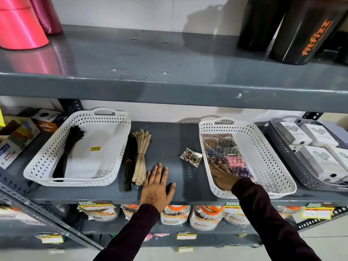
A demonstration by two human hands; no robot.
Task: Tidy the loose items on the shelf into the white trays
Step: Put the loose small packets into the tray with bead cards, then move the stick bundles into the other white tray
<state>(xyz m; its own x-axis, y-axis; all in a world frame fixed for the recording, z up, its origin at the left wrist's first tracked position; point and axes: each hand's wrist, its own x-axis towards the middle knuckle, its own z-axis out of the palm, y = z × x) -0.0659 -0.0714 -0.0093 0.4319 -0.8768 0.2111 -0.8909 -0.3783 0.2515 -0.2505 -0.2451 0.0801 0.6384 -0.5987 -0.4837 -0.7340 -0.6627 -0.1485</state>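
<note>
Grey shelf (169, 140): our left hand (157, 187) lies flat and open near its front edge, beside the loose beige bundle (140, 161) and black bundle (129, 162). Our right hand (223, 176) rests open on packets in the right white tray (271, 157); pressing may tip it off the edge.

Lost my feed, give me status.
Left hand flat on shelf, empty. Right hand inside right tray. Button packet, two bundles loose. Nothing blocking.
</note>
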